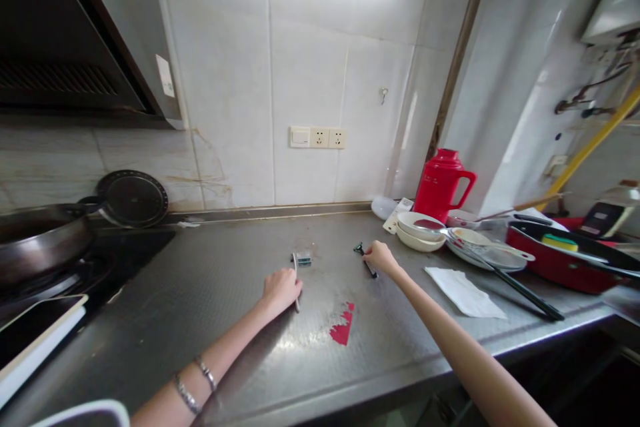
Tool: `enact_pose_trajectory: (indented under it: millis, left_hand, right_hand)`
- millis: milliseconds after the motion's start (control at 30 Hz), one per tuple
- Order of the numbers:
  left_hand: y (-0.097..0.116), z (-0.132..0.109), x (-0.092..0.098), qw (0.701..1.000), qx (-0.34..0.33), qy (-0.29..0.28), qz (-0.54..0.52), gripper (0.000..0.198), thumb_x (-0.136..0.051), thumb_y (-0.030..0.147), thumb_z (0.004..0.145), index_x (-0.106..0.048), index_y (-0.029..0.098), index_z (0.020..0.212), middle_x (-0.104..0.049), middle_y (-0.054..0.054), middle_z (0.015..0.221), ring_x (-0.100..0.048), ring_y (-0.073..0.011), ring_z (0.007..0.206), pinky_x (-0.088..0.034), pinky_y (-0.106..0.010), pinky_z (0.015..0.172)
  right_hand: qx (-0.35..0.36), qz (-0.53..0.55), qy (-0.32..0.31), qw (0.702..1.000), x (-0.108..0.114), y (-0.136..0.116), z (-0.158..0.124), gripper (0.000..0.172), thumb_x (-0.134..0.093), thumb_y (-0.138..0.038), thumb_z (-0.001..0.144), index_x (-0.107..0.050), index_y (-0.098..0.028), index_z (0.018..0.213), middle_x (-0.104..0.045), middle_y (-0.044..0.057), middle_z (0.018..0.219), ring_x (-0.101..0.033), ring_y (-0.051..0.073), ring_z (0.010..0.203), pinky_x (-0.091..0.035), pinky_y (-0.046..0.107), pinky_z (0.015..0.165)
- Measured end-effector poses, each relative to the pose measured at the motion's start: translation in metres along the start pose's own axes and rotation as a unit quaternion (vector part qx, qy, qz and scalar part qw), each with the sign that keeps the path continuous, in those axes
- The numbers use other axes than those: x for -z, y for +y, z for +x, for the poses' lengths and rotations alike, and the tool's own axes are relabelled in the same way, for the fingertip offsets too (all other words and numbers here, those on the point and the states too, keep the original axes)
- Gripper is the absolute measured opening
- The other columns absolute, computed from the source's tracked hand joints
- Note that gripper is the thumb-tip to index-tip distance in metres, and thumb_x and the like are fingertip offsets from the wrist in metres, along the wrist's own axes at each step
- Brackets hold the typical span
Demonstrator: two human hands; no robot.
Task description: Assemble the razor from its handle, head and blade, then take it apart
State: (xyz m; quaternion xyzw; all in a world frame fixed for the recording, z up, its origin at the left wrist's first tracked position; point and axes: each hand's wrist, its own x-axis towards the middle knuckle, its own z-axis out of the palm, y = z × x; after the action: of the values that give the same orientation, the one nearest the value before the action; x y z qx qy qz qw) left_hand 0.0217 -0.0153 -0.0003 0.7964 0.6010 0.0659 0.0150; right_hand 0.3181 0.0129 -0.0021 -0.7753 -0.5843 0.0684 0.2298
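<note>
My left hand (281, 288) rests on the steel counter (210, 293) with its fingers curled round the handle of a light-coloured razor (296, 267), whose head lies by a small clear packet (302, 258). My right hand (381, 257) reaches forward and is closed on the middle of a dark razor (361, 251) lying on the counter. A red patch (343, 327) marks the counter between my two arms.
White bowls (419, 229), a ladle, a strainer with dark chopsticks and a red thermos (442, 183) crowd the right. A red basin (560, 260) holds a sponge. A white tissue (464, 291) lies nearby. A wok (40, 237) on the hob and a book (35, 340) sit left.
</note>
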Motion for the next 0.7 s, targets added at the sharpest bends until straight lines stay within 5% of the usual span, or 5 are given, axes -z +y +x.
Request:
enact_pose_trajectory:
  millis: [200, 300, 433, 533, 700]
  left_hand:
    - [-0.007, 0.004, 0.008, 0.999, 0.019, 0.022, -0.012, 0.032, -0.038, 0.030, 0.081, -0.067, 0.016, 0.084, -0.069, -0.013, 0.088, -0.064, -0.0248, 0.083, -0.046, -0.031, 0.067]
    - [-0.002, 0.003, 0.019, 0.998, 0.024, 0.051, -0.033, 0.032, -0.037, 0.032, 0.083, -0.066, 0.018, 0.083, -0.069, -0.011, 0.086, -0.064, -0.0229, 0.082, -0.044, -0.029, 0.066]
    - [0.018, -0.003, 0.031, 0.996, 0.011, 0.070, -0.052, 0.033, -0.036, 0.035, 0.085, -0.065, 0.019, 0.086, -0.069, -0.009, 0.086, -0.064, -0.0210, 0.082, -0.043, -0.028, 0.068]
    - [0.034, -0.008, 0.036, 0.996, -0.015, 0.071, -0.045, 0.032, -0.036, 0.034, 0.085, -0.063, 0.018, 0.090, -0.068, -0.009, 0.085, -0.064, -0.0220, 0.082, -0.043, -0.029, 0.068]
    - [0.048, -0.013, 0.037, 0.996, -0.030, 0.070, -0.035, 0.032, -0.036, 0.033, 0.085, -0.061, 0.017, 0.099, -0.067, -0.013, 0.088, -0.064, -0.0246, 0.085, -0.044, -0.032, 0.071]
  right_hand:
    - [0.027, 0.006, 0.027, 0.999, 0.003, -0.009, -0.005, 0.012, -0.059, -0.015, 0.067, -0.070, -0.012, 0.065, -0.069, 0.011, 0.071, -0.063, 0.020, 0.076, -0.043, 0.021, 0.061]
    - [0.056, 0.163, 0.019, 0.985, 0.000, -0.033, -0.013, 0.014, -0.062, -0.018, 0.069, -0.071, -0.013, 0.078, -0.069, 0.008, 0.075, -0.063, 0.017, 0.072, -0.047, 0.021, 0.060]
    - [0.025, 0.455, -0.082, 0.886, -0.009, -0.080, -0.034, 0.026, -0.069, -0.023, 0.067, -0.067, -0.009, 0.088, -0.068, 0.007, 0.073, -0.062, 0.013, 0.060, -0.052, 0.023, 0.055]
    - [-0.008, 0.555, -0.132, 0.821, -0.012, -0.108, -0.050, 0.030, -0.073, -0.025, 0.065, -0.065, -0.008, 0.088, -0.067, 0.007, 0.072, -0.062, 0.011, 0.058, -0.054, 0.022, 0.056]
    - [-0.023, 0.577, -0.142, 0.804, -0.007, -0.124, -0.063, 0.032, -0.074, -0.021, 0.063, -0.063, -0.008, 0.091, -0.065, 0.005, 0.067, -0.062, 0.011, 0.056, -0.053, 0.022, 0.053]
